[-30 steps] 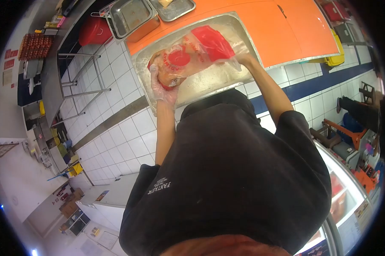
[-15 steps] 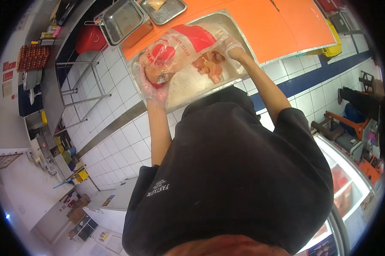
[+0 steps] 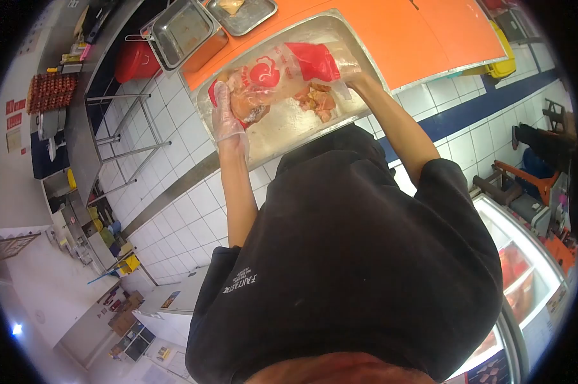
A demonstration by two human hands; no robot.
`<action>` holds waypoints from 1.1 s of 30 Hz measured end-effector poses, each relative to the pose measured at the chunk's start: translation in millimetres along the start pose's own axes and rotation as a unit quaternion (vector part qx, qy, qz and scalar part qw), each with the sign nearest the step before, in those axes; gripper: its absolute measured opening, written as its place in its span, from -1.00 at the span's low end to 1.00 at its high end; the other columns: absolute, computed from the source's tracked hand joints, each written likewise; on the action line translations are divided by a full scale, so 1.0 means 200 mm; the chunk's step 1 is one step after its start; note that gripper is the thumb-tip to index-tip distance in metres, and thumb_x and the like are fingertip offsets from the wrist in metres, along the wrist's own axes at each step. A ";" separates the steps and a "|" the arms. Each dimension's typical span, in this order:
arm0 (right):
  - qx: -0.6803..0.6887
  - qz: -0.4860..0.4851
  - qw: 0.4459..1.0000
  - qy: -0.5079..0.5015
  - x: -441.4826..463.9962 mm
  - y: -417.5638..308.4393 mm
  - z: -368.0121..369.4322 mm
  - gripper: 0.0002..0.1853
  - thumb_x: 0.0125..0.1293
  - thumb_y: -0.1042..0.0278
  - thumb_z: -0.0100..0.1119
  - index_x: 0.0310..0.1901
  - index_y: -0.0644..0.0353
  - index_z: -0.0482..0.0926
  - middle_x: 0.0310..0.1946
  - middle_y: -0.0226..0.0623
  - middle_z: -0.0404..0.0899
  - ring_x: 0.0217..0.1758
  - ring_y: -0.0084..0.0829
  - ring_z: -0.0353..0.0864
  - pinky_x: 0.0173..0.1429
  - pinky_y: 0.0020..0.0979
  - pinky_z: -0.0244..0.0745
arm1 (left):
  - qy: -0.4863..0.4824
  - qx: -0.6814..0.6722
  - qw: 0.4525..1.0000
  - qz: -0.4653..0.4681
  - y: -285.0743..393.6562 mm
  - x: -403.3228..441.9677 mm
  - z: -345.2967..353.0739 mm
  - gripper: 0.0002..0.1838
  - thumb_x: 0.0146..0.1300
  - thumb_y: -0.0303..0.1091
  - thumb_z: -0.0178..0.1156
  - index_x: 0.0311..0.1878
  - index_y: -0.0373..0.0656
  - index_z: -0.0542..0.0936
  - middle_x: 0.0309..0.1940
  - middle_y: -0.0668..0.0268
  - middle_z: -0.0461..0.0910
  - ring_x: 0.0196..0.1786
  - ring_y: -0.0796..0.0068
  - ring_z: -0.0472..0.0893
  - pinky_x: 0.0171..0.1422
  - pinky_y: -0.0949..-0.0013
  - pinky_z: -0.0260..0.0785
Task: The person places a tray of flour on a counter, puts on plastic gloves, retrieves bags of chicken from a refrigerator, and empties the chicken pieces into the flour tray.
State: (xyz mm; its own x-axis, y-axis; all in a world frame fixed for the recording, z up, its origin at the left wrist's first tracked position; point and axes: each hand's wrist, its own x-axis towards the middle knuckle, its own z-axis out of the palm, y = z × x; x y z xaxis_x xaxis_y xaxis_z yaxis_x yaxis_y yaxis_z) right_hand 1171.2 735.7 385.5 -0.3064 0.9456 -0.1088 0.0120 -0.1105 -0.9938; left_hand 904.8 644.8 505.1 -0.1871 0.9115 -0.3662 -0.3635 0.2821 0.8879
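A clear plastic bag (image 3: 282, 72) printed in red, with pale raw chicken in its left end, is held over a shallow metal tray (image 3: 282, 137). My left hand (image 3: 226, 118), in a clear glove, is closed around the bag's full end at the tray's left side. At the other end, my right hand (image 3: 353, 75) grips the bag, though clear plastic partly covers its fingers. Several raw chicken pieces (image 3: 317, 101) lie on the tray floor, below the bag and near my right hand.
The tray sits at the edge of an orange tabletop (image 3: 423, 38). Beyond its left corner stand a deep metal pan (image 3: 183, 38) and a smaller metal tray (image 3: 253, 24). A red tub (image 3: 135, 62) is at the left, and a lit display case (image 3: 519, 275) at the right.
The bag looks flatter and more stretched between my hands. My left hand has turned more upright around its end. The chicken pieces on the tray floor are arranged differently.
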 end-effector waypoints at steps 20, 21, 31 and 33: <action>0.011 -0.024 0.998 -0.053 -0.13 0.03 0.13 -0.61 0.35 0.31 0.40 0.16 0.27 0.69 0.05 -0.13 0.75 0.04 -0.31 0.73 0.11 -0.28 0.62 | 0.039 0.055 0.993 0.098 -0.05 0.02 -0.04 -0.46 0.64 0.10 0.08 0.18 -0.26 0.66 -0.13 0.28 0.71 -0.20 0.49 0.68 -0.24 0.36 0.52; 0.007 -0.034 0.998 -0.060 -0.13 0.01 0.14 -0.61 0.35 0.31 0.40 0.16 0.27 0.69 0.05 -0.13 0.75 0.04 -0.31 0.73 0.11 -0.28 0.62 | 0.036 0.053 0.993 0.102 -0.08 0.06 -0.08 -0.46 0.64 0.10 0.08 0.18 -0.26 0.66 -0.13 0.28 0.71 -0.20 0.49 0.68 -0.24 0.36 0.52; -0.040 -0.177 0.970 -0.162 -0.14 -0.31 0.26 -0.61 0.36 0.33 0.39 0.17 0.27 0.69 0.08 -0.14 0.74 0.08 -0.32 0.71 0.15 -0.28 0.59 | 0.113 0.459 0.880 0.035 0.04 0.01 0.04 -0.33 0.59 0.27 0.03 -0.09 -0.22 0.81 -0.42 0.14 0.72 -0.33 0.34 0.70 -0.13 0.30 0.55; -0.038 -0.184 0.968 -0.167 -0.14 -0.31 0.26 -0.61 0.36 0.33 0.39 0.17 0.28 0.69 0.08 -0.15 0.74 0.08 -0.32 0.70 0.16 -0.28 0.59 | 0.105 0.500 0.852 0.114 -0.02 0.04 -0.02 -0.33 0.60 0.26 0.03 -0.13 -0.21 0.81 -0.42 0.11 0.72 -0.33 0.36 0.70 -0.14 0.31 0.56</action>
State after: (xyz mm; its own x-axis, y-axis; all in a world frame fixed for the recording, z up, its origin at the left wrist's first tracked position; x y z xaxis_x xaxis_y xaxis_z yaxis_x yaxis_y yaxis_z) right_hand 1130.0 699.4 452.3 -0.5946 0.7632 0.2528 -0.0899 0.2493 -0.9643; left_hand 900.5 649.4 497.8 -0.3459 0.9328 -0.1011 0.6446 0.3146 0.6968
